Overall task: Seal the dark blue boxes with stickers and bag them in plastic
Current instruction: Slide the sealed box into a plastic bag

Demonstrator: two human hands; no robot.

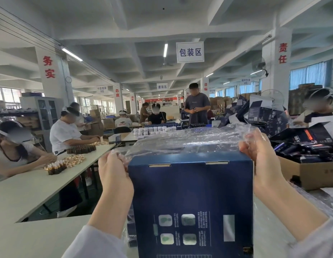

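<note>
Left grip (113,172), right grip (259,157) pinch plastic bag (190,140) over dark blue box (190,192) top; box between them.

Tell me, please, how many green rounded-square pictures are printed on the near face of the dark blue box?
4 pictures, in a two-by-two block on the dark blue box: upper left, upper right, lower left, lower right. Other faces are hidden.

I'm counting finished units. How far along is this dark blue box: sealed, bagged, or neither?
Done: the dark blue box has its top flap tucked shut; no sticker shows, so sealing is unconfirmed. In hand: left hand and right hand pinch the clear plastic bag at its top edge; the front face looks uncovered. Left: drawing the bag over it, then the dark boxes piled in the cardboard carton.
</note>
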